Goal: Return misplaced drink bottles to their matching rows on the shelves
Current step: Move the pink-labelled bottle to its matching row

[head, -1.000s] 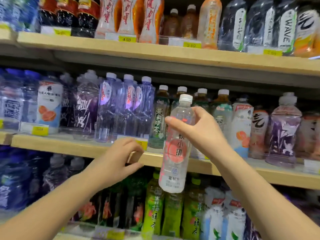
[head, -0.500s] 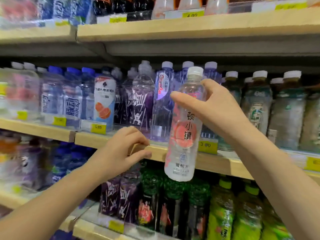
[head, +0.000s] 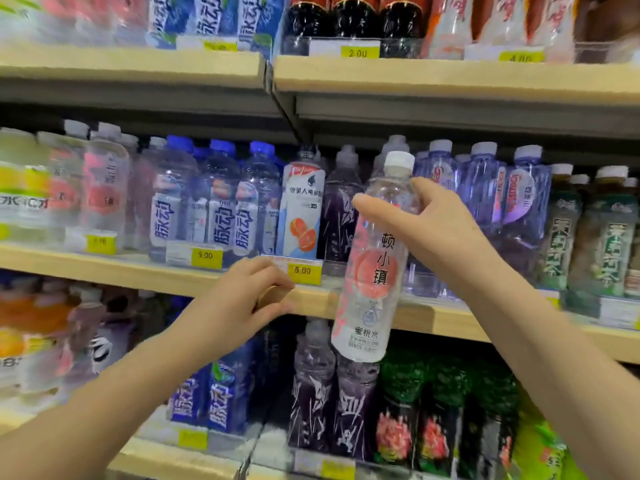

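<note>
Shelving had slid rightward in view since the earlier frame, bringing the blue-capped bottles (head: 221,209) toward centre; both hands kept their holds.

Item: clear bottle (head: 375,258), white cap, pink peach disc on label, characters 小镇 and 蜜桃水 legible. Position: slightly tilted, held in open air before the middle shelf (head: 138,271).

Right hand (head: 440,233) grasped its shoulder, thumb in front. Left hand (head: 249,299) curled on that shelf's front edge, fingers above, thumb on its face, just beside price tag (head: 302,270) reading 5.00.

Blue-capped bottles read 脉动. Pink-labelled bottles (head: 104,188) stood far left on the same shelf, blurred.
</note>
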A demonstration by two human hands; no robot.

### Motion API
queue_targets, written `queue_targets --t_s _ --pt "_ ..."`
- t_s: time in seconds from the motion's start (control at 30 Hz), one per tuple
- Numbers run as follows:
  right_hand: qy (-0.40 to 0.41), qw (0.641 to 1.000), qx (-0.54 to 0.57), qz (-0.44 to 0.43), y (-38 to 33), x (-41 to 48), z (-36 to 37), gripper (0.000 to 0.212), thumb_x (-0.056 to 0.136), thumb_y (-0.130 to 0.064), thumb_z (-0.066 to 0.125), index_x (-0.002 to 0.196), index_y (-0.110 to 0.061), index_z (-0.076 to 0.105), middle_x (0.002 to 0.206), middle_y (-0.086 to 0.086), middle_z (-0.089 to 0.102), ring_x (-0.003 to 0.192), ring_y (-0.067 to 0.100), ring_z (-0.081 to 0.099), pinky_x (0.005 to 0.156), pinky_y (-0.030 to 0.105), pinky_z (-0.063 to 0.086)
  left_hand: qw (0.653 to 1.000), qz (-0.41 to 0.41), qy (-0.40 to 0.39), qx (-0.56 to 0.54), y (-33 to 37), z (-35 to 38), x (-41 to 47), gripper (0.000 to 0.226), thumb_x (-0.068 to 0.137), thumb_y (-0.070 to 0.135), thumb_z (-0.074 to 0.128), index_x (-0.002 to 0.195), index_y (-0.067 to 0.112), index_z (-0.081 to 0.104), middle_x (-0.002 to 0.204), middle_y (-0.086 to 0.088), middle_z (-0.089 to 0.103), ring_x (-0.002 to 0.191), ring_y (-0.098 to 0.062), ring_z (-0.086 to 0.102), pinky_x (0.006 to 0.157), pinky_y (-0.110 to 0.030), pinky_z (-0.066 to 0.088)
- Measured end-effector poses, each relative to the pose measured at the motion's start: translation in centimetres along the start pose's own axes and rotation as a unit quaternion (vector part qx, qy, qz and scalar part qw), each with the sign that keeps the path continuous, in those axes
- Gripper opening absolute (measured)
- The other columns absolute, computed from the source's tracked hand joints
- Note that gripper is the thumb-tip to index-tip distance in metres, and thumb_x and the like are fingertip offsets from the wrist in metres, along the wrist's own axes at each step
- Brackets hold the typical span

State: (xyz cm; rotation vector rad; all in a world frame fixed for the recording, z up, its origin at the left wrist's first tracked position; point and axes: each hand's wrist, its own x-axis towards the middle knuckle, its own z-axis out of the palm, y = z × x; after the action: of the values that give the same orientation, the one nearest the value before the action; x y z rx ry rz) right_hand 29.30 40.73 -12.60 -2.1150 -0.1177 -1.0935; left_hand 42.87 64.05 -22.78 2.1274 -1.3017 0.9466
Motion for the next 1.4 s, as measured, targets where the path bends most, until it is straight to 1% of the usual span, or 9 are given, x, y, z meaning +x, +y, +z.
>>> queue_targets --t_s 0.1,0.17,0.5,0.63,0.73,0.87,0.97,1.13,1.4 --pt "0.005 1.000 -0.011 0.017 -2.0 -0.2 2.6 0.059 0.072 -0.070 0.079 0.114 -0.030 0.070 0.112 -0.013 0.073 0.105 0.008 0.069 0.087 0.035 0.057 0.999 0.025 -0.006 0.021 -2.0 -1.4 -0.8 0.021 0.090 0.017 0.071 0.111 0.020 0.066 0.105 0.008 0.057 0.099 -0.015 0.051 0.086 -0.031 0.047" --pt "0.007 1.000 -0.011 0.018 -3.1 -0.1 4.0 0.055 0.073 -0.069 0.079 0.110 -0.029 0.071 0.109 -0.010 0.075 0.102 0.010 0.070 0.091 0.041 0.058 0.998 0.044 -0.011 0.037 -3.1 -1.8 -1.1 0.023 0.090 0.013 0.071 0.112 0.018 0.066 0.106 0.005 0.059 0.098 -0.019 0.052 0.082 -0.037 0.049" --pt "-0.012 0.999 0.038 -0.004 -5.9 2.1 10.6 0.042 0.073 -0.063 0.083 0.102 -0.035 0.072 0.090 -0.022 0.076 0.078 -0.005 0.072 0.057 0.014 0.053 0.999 0.011 0.015 -0.026 -10.4 -4.4 -3.6 0.022 0.092 0.032 0.068 0.112 0.024 0.064 0.107 0.016 0.054 0.100 -0.004 0.056 0.086 -0.025 0.050" --pt "-0.032 0.999 0.035 -0.024 -6.3 3.2 13.5 0.051 0.067 -0.073 0.080 0.103 -0.037 0.072 0.094 -0.019 0.076 0.080 -0.003 0.072 0.057 0.019 0.056 0.999 0.004 0.032 -0.006 -13.2 -5.4 -4.8 0.021 0.090 0.038 0.068 0.108 0.030 0.063 0.104 0.022 0.052 0.101 0.000 0.052 0.085 -0.017 0.044" --pt "-0.037 0.998 0.038 -0.032 -7.0 4.3 15.8 0.044 0.069 -0.071 0.080 0.098 -0.040 0.071 0.084 -0.031 0.071 0.069 -0.013 0.065 0.042 0.008 0.041 0.999 -0.008 0.052 -0.007 -14.9 -6.5 -5.4 0.021 0.087 0.040 0.071 0.103 0.026 0.067 0.103 0.019 0.055 0.100 -0.003 0.052 0.086 -0.021 0.045" --pt "-0.038 0.998 0.043 -0.036 -8.2 5.5 18.8 0.046 0.071 -0.070 0.080 0.102 -0.037 0.073 0.093 -0.019 0.076 0.081 -0.004 0.071 0.061 0.019 0.050 0.997 -0.038 0.063 -0.012 -17.8 -8.5 -6.3 0.028 0.080 0.045 0.075 0.093 0.021 0.069 0.093 0.011 0.059 0.093 -0.011 0.055 0.081 -0.027 0.046" --pt "-0.032 0.997 0.058 -0.040 -9.3 6.2 21.1 0.042 0.073 -0.066 0.081 0.102 -0.037 0.074 0.088 -0.022 0.076 0.075 -0.008 0.069 0.053 0.011 0.047 0.994 -0.064 0.073 -0.059 -20.8 -10.2 -7.5 0.035 0.077 0.056 0.066 0.090 0.023 0.068 0.092 0.010 0.060 0.091 -0.011 0.058 0.079 -0.025 0.046" --pt "-0.009 0.998 0.058 -0.040 -11.9 6.9 25.5 0.035 0.076 -0.060 0.083 0.100 -0.036 0.074 0.073 -0.028 0.070 0.059 -0.011 0.063 0.044 0.006 0.039 0.995 -0.037 0.074 -0.055 -26.0 -12.5 -9.3 0.026 0.082 0.047 0.070 0.091 0.024 0.070 0.092 0.012 0.060 0.092 -0.010 0.059 0.081 -0.032 0.049" --pt "0.032 0.999 -0.004 -0.013 -16.6 6.9 30.9 0.040 0.076 -0.063 0.081 0.103 -0.034 0.075 0.093 -0.016 0.077 0.081 -0.004 0.071 0.061 0.016 0.052 0.990 0.003 0.044 -0.132 -31.7 -14.5 -10.0 0.019 0.078 0.042 0.080 0.090 0.033 0.070 0.092 0.019 0.063 0.093 0.001 0.061 0.077 -0.010 0.042"
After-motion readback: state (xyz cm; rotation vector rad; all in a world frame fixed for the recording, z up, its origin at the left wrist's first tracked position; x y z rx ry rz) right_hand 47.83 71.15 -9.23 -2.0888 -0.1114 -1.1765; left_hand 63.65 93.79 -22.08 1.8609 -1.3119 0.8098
